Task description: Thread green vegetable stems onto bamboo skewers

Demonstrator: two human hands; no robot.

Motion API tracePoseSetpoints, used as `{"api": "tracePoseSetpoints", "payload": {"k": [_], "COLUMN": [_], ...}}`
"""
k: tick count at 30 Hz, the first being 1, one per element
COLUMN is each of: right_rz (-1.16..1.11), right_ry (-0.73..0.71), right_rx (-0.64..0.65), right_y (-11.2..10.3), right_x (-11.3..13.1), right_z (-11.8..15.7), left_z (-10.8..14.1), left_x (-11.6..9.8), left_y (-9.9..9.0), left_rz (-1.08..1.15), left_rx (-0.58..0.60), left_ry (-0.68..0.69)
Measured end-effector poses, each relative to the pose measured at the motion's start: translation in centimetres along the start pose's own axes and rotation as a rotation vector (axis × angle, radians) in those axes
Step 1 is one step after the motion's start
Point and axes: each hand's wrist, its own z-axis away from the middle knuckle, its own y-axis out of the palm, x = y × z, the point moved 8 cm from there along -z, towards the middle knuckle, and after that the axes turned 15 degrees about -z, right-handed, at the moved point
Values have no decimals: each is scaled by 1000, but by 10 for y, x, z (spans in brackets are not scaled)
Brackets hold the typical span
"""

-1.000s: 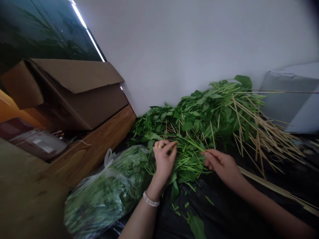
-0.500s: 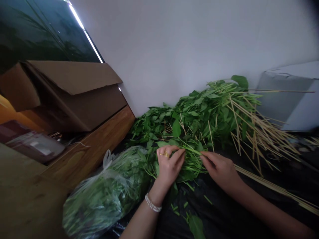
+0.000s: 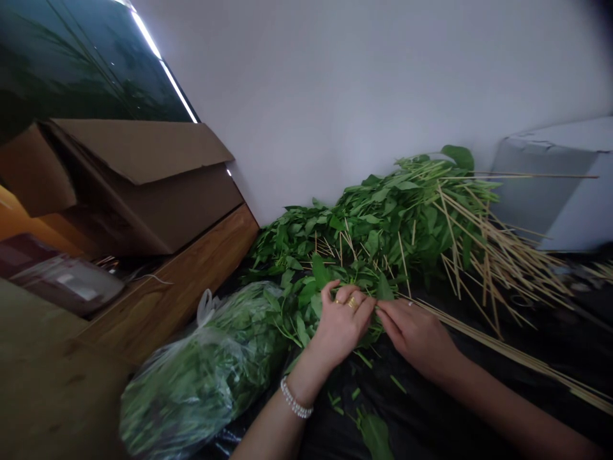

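Observation:
My left hand [image 3: 342, 319], with gold rings and a beaded bracelet, is closed around a green stem, most of which its fingers hide. Its fingertips nearly meet those of my right hand [image 3: 414, 329], which pinches the stem's end. Beneath and behind both hands lie loose leafy greens [image 3: 306, 297]. Farther back, a large heap of leafy stems [image 3: 383, 204] rests along the wall. Thin wooden sticks [image 3: 507, 255] spread out at the heap's right side, and more long sticks [image 3: 517, 354] run past my right forearm.
A tied clear plastic bag of greens [image 3: 201, 377] lies at left. Beyond it are a wooden ledge [image 3: 191, 275] and an open cardboard box [image 3: 158, 198]. A white box [image 3: 550, 185] stands at right. Stem bits and a leaf [image 3: 376, 434] lie on black sheeting [image 3: 431, 421].
My left hand has moved right, close to my right hand. The stretch of stem that showed between them is now mostly covered. My right hand has shifted slightly left.

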Motion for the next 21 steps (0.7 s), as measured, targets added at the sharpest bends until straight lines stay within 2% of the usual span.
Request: {"api": "tracePoseSetpoints", "payload": {"k": [4, 9, 12, 15, 16, 18, 21], "right_rz": [-187, -538, -750, -888, -890, -835, -676], "right_ry": [41, 190, 320, 404, 411, 382, 239], "right_rx": [58, 116, 129, 112, 104, 92, 150], "right_y": [1, 2, 7, 10, 10, 9, 12], "right_x": [3, 1, -7, -14, -15, -13, 1], "right_z": [-4, -8, -6, -4, -4, -3, 0], "left_z": [-1, -2, 0, 9, 12, 10, 5], "left_x": [-1, 10, 30, 60, 66, 66, 45], "left_y": [0, 0, 1, -4, -6, -9, 2], "left_rz": [46, 331, 574, 663, 636, 541, 453], "left_rx": [13, 36, -7, -149, -184, -174, -8], "left_ry": [-25, -228, -422, -625, -639, -552, -309]}}
